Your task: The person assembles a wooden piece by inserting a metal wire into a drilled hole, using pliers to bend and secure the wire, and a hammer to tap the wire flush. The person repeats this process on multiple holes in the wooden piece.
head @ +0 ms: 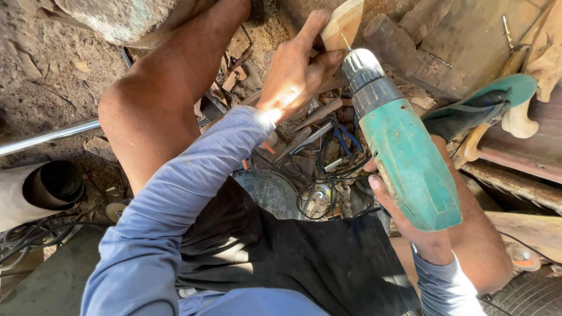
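My left hand grips a pale piece of wood at the top middle, fingers wrapped round its lower edge. My right hand holds a green electric drill from underneath. The drill's grey chuck points up at the wood, and its thin bit touches the wood's edge beside my left fingers. Both arms wear blue-grey long sleeves. My bare left knee is raised at the left.
Blue-handled pliers, metal rods and wood scraps lie on the dirt between my legs. A metal can stands below them. A metal pipe runs at left, cables lie lower left, a green sandal and planks at right.
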